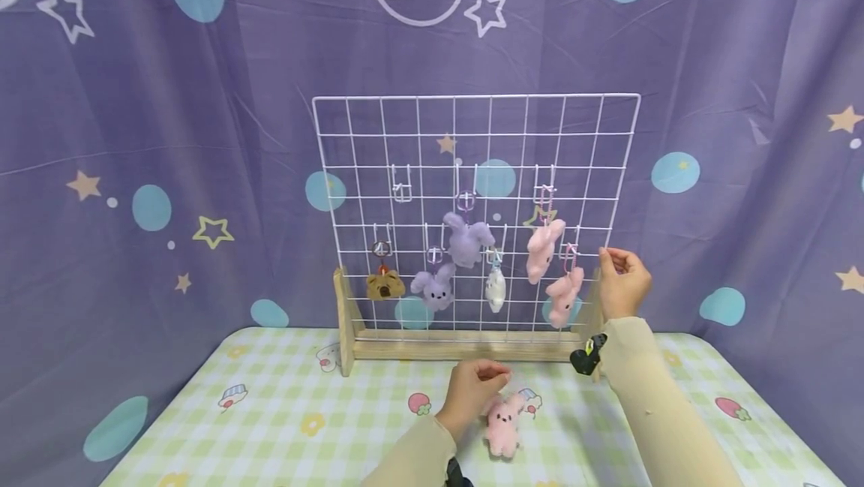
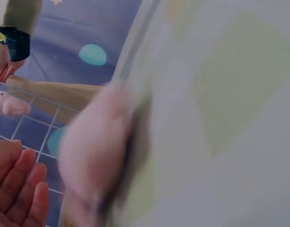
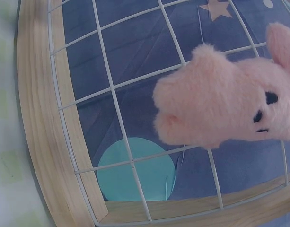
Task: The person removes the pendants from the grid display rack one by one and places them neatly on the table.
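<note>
Low over the table, my left hand [image 1: 472, 395] has its fingers loosely curled, and nothing shows between them. A pink bunny plush [image 1: 502, 428] lies on the cloth just below its fingertips, large and blurred in the left wrist view. At the grid's right edge, my right hand [image 1: 624, 284] pinches the side wire of the white wire grid [image 1: 472, 133] between thumb and fingers. Close to that hand, two more pink bunny plushes, an upper one [image 1: 543, 253] and a lower one [image 1: 565, 298], hang from hooks. A pink plush [image 3: 206, 101] fills much of the right wrist view.
Also hanging on the grid are a brown bear head [image 1: 385, 287], two purple bunnies [image 1: 467, 241] and a white plush [image 1: 496, 290]. A white hook [image 1: 402, 190] sits at upper left. The grid stands in a wooden base [image 1: 466, 350] on a checkered cloth [image 1: 270, 427], before a purple curtain [image 1: 202, 97].
</note>
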Demonstrator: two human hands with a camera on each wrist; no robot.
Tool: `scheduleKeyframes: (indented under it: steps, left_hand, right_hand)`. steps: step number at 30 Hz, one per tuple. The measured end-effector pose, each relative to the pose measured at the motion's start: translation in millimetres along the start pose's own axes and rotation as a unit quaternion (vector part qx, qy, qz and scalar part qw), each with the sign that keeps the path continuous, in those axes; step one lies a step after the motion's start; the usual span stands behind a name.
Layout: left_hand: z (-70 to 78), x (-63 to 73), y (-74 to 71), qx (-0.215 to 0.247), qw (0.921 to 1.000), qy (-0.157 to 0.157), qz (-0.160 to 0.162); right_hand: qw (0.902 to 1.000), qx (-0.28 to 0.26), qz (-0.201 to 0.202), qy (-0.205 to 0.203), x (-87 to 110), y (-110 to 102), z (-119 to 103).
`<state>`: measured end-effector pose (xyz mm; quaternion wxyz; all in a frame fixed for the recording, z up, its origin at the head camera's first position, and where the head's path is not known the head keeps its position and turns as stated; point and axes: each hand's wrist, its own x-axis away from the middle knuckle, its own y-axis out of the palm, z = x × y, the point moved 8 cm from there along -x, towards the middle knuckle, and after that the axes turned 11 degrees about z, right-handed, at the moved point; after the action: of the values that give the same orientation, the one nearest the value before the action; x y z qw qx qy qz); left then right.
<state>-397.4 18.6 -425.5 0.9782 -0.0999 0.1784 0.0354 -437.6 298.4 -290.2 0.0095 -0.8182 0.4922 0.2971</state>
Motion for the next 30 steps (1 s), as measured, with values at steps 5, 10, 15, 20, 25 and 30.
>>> scheduleKeyframes:
  steps: [5,10,15,20,25,30]
  left_hand:
    - [15.7,-6.6,-10.1,0.014,0.9997,0.017,0.004]
    - [48.3,-16.1,-24.8,0.020,0.9982,0.057,0.009]
    - [101.2,-23.7,-46.9,0.020,0.9948,0.098,0.019]
    - [107.1,-54.1,-61.0,0.039,0.9917,0.109,0.056]
    - [129.4,-74.4,-78.5,0.041,0.9852,0.132,0.102]
    - [155.0,-89.9,-89.8,0.073,0.9796,0.139,0.125]
  right_hand:
    - [1.0000,-0.002,0.001,-0.006,-1.0,0,0]
    - [0.9997,-0.021,0.005,-0.013,-1.5,0,-2]
    - [0.9996,-0.024,0.007,-0.013,-1.4,0,-4]
    - [0.9997,-0.020,0.005,-0.010,-0.6,0,-4]
    - [0.9998,-0.018,0.002,-0.008,-0.4,0,-4]
    - [0.9997,-0.024,0.002,-0.007,-1.0,-1,-3]
